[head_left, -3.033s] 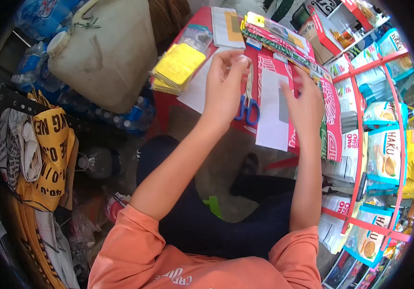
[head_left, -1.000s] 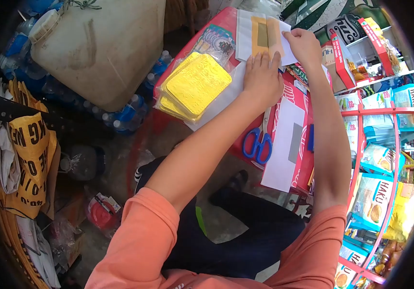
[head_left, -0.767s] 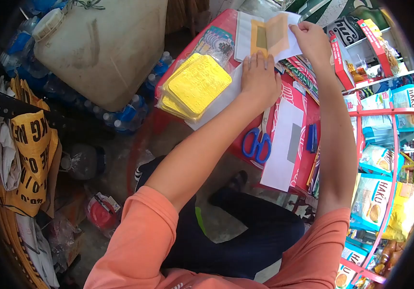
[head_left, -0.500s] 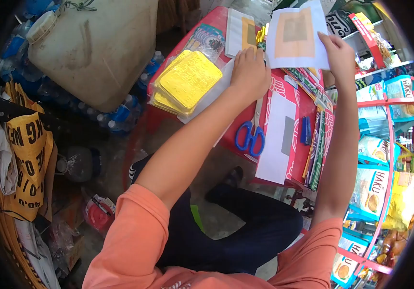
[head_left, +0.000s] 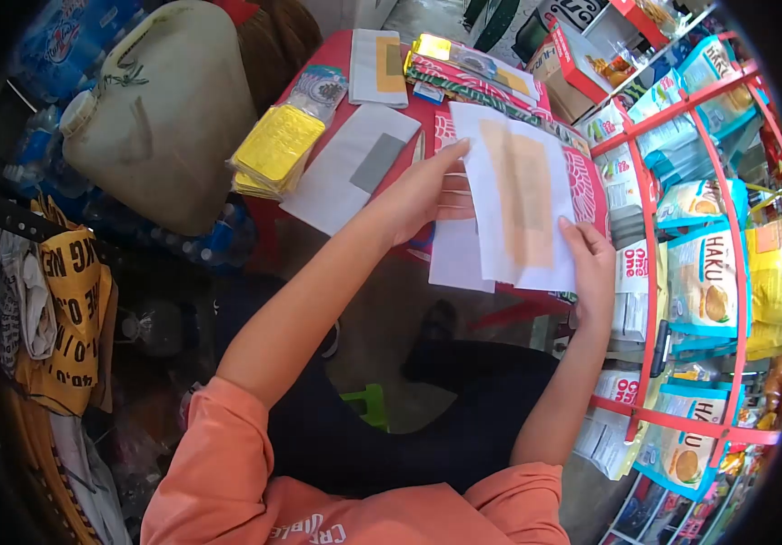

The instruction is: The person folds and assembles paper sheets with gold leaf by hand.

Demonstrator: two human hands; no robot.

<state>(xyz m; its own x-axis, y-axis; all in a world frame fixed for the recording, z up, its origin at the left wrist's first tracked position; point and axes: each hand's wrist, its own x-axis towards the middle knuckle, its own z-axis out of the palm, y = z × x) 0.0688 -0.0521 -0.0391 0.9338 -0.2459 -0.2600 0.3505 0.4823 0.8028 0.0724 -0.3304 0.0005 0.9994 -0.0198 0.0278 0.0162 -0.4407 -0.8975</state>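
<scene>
A white paper sheet (head_left: 550, 173), with a tan rectangle and a grey patch on it, is held up over the red table. My left hand (head_left: 427, 195) grips its left edge, the thumb near the top and the fingers partly behind it. At the lower right edge, my right hand (head_left: 591, 259) pinches the same sheet between thumb and fingers. Another white paper (head_left: 454, 263) lies below it, partly covered. Left of my left hand rests a white paper with a grey patch (head_left: 377, 163). The scissors are largely hidden.
Yellow shiny packs in plastic (head_left: 277, 141) lie at the table's left side. A white and tan envelope (head_left: 377, 73) and a stack of patterned packets (head_left: 473, 77) are farther back. A red rack (head_left: 650, 272) with snack bags stands right; a large plastic jug (head_left: 164, 118) stands left.
The white sheet has come down and nearer to me. My left hand has left the table's papers and now grips the sheet's left edge; my right hand has moved lower. The camera view has shifted.
</scene>
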